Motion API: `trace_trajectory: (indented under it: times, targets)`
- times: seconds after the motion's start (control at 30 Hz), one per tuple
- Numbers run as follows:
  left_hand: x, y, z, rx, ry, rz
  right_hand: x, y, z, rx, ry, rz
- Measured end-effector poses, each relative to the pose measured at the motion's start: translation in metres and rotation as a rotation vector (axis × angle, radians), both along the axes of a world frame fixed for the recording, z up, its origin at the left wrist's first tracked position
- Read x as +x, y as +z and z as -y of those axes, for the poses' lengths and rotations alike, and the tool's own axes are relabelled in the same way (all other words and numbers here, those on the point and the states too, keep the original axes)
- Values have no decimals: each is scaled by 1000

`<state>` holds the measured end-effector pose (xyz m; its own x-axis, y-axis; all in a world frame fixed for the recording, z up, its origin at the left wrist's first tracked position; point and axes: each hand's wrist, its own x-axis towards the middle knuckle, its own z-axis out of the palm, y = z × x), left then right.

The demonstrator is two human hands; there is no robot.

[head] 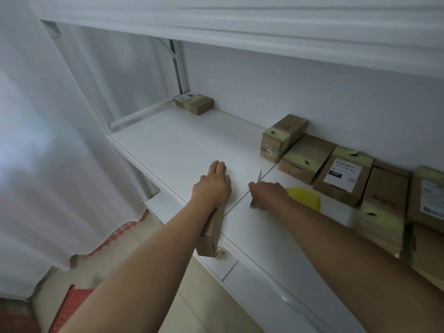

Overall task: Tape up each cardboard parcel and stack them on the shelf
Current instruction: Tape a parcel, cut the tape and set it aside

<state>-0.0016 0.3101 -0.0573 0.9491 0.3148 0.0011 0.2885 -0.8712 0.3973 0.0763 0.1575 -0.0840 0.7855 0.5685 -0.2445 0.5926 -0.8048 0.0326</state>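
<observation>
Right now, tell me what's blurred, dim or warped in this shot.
Head view: the light is dim and bluish, with no hard shadows; the wide lens bows the shelf edges; the parcels at the right edge and the curtain smear with blur; the left hand, flat on a cardboard parcel, and the labelled parcel stay fairly sharp.

A white curtain (36,140) fills the left of the frame, lit softly from behind. Behind the white metal rack frame (179,68) in the upper centre stands a plain white wall (312,87). Beige floor tiles (120,255) show at lower left, beside red patterned fabric (69,308).
</observation>
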Motion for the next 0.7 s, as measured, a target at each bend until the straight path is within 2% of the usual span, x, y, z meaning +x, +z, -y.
trace_trajectory:
  times: [0.17, 0.27, 0.47, 0.6, 0.7]
  targets:
    - [3, 6, 1, 7, 8, -47, -1, -1, 1, 34, -39, -2]
    - [8, 13, 3, -25, 35, -105, -1, 2, 0, 190, -20, 38]
    - [12, 9, 5, -34, 71, -31, -17, 16, 16, 497, 118, 419]
    - [12, 7, 5, -25, 105, -10, -28, 20, 37, 689, 58, 439]
    - [14, 9, 7, -3, 111, -51, -37, 12, 51, 639, 170, 404]
